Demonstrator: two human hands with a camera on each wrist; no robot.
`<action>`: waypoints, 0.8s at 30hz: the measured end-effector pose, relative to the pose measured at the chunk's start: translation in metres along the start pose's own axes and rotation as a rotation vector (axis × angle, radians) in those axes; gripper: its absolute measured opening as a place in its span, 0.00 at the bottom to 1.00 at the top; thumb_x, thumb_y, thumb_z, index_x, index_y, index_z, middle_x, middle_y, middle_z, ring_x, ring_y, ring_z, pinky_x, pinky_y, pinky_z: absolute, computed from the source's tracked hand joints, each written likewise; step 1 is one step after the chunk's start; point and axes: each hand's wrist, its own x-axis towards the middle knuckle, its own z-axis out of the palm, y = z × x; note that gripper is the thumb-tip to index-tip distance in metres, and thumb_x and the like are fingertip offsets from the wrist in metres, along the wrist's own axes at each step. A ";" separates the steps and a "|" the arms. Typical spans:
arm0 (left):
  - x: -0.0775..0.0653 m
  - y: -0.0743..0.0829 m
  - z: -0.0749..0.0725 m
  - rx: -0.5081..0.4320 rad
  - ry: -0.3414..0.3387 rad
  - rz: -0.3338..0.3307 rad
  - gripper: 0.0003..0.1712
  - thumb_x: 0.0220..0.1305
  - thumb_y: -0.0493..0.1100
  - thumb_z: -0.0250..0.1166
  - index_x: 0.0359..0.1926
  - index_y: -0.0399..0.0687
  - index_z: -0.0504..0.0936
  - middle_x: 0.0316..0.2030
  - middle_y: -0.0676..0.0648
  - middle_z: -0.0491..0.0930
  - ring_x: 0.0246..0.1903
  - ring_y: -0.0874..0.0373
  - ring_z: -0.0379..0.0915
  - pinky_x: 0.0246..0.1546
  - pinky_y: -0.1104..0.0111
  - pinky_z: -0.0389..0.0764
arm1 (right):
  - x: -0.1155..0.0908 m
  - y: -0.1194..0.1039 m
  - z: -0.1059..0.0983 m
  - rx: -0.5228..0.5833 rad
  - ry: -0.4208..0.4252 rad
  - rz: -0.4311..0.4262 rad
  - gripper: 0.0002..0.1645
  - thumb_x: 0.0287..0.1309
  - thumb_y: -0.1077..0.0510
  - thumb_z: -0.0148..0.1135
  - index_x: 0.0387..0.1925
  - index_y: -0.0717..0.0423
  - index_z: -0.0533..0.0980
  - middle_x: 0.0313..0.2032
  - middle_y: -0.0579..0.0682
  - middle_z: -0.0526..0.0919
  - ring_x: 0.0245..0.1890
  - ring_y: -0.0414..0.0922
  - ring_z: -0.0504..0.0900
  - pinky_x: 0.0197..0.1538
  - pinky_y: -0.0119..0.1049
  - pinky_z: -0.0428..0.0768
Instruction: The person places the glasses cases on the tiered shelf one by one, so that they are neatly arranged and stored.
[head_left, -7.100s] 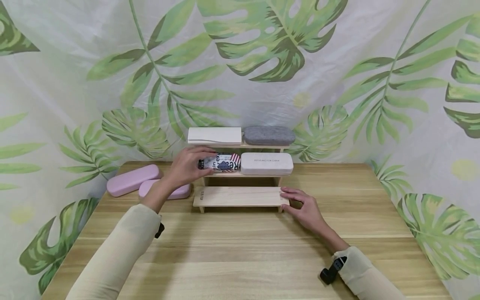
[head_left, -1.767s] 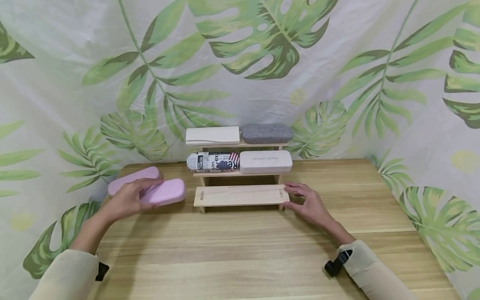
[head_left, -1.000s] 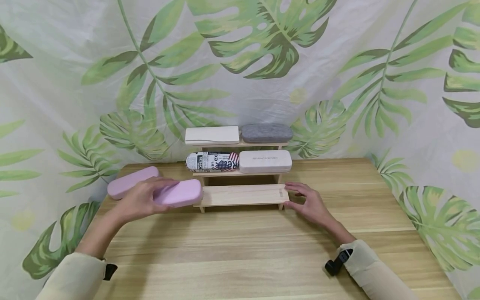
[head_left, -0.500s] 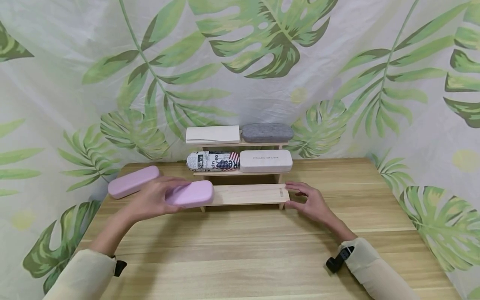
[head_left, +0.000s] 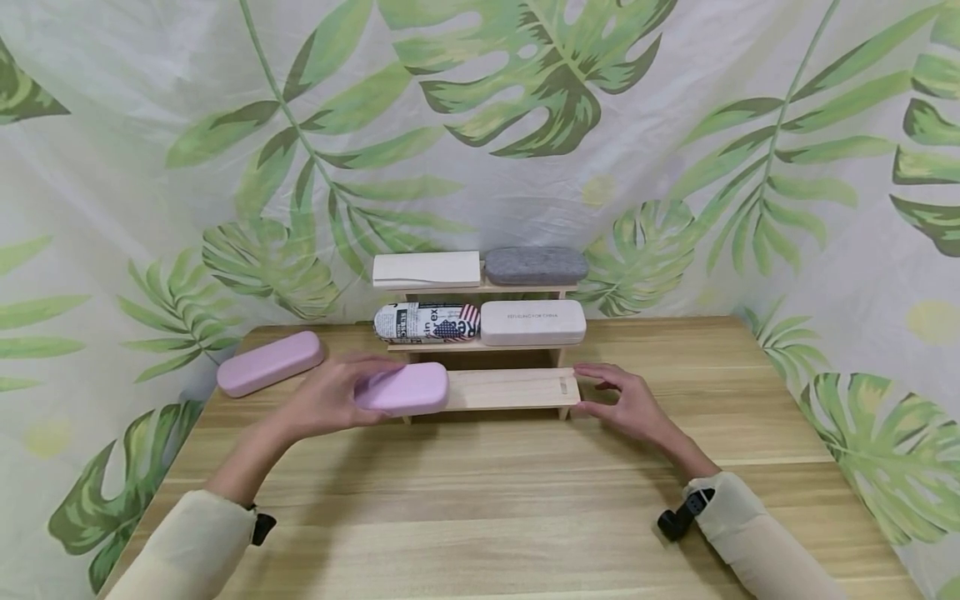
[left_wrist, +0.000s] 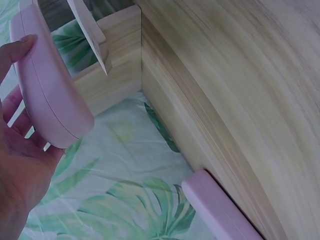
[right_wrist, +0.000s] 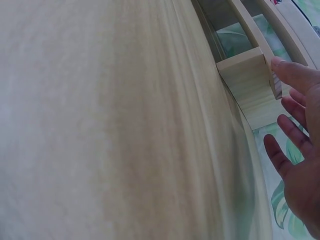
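In the head view my left hand (head_left: 333, 396) holds a pink glasses case (head_left: 408, 388) between thumb and fingers, over the left part of the bottom step of a wooden tiered stand (head_left: 510, 388). The left wrist view shows the same case (left_wrist: 55, 85) from below, closed and tilted, apart from the stand. My right hand (head_left: 622, 404) is at the right end of that step, thumb at the front corner and fingertips at the back one. Seen from the right wrist, the thumb touches the board's end, and the other visible fingers are loosely spread.
A second pink case (head_left: 270, 364) lies at the table's back left. On the middle step sit a newsprint-patterned case (head_left: 426, 323) and a white case (head_left: 532, 323); a white flap case (head_left: 426, 270) and a grey case (head_left: 536, 266) are on top. A leaf-print cloth hangs behind the table (head_left: 480, 508).
Earlier my left hand was on the newsprint-patterned case. It then took the nearer pink case from the table's left and carried it right, over the bottom step. The right hand has stayed nearly still.
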 end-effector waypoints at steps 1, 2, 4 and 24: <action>0.001 0.001 0.001 -0.003 0.000 0.003 0.42 0.44 0.47 0.86 0.64 0.45 0.85 0.57 0.39 0.86 0.56 0.42 0.83 0.52 0.51 0.84 | 0.000 0.000 0.000 0.000 0.000 -0.004 0.35 0.55 0.59 0.82 0.65 0.55 0.82 0.65 0.53 0.83 0.63 0.52 0.80 0.57 0.50 0.86; 0.002 0.001 0.002 -0.003 0.001 0.008 0.42 0.44 0.47 0.86 0.63 0.45 0.85 0.57 0.39 0.86 0.55 0.42 0.84 0.51 0.51 0.85 | 0.000 0.000 -0.001 -0.001 0.000 -0.006 0.35 0.55 0.59 0.82 0.65 0.55 0.82 0.65 0.53 0.83 0.63 0.52 0.80 0.56 0.50 0.86; 0.004 0.003 0.004 0.003 0.003 0.017 0.42 0.44 0.47 0.86 0.64 0.45 0.85 0.57 0.39 0.86 0.55 0.42 0.84 0.50 0.52 0.85 | 0.001 0.000 -0.001 -0.005 0.003 -0.012 0.36 0.54 0.59 0.83 0.65 0.55 0.82 0.65 0.53 0.84 0.63 0.52 0.81 0.56 0.50 0.86; 0.035 0.024 0.024 0.020 -0.032 0.067 0.41 0.45 0.49 0.83 0.63 0.44 0.86 0.57 0.41 0.86 0.55 0.44 0.84 0.52 0.54 0.85 | 0.004 -0.005 -0.002 -0.168 0.082 -0.181 0.53 0.42 0.65 0.87 0.72 0.64 0.72 0.69 0.62 0.77 0.64 0.60 0.78 0.50 0.54 0.87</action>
